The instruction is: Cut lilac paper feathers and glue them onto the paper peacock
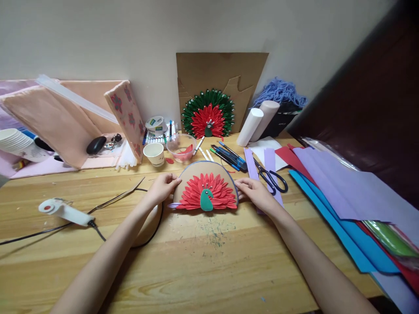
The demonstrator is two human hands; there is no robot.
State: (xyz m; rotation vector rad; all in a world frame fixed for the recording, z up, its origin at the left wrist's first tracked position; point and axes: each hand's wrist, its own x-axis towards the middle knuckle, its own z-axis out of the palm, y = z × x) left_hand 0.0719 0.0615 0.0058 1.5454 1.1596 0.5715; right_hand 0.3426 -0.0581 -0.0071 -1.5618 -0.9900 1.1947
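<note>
A half-round cardboard peacock craft (207,192) is held up between my two hands over the wooden table. It has a green body and layered red paper feathers, with bare cardboard above them and a dark blue line along the curved edge. My left hand (165,187) pinches its left edge. By that side a small purple paper piece (173,205) sticks out at the lowest feathers. The right edge is gripped by the fingers of my right hand (252,191). Just beyond the right hand lie black-handled scissors (273,178) on purple paper strips (251,163).
A white glue gun (63,211) with its black cord lies at left. Behind are a paper cup (153,155), a clear bowl (181,148), markers and a utility knife (242,165). A finished-looking green and red peacock (208,115) leans at the back. Coloured sheets (330,213) lie right.
</note>
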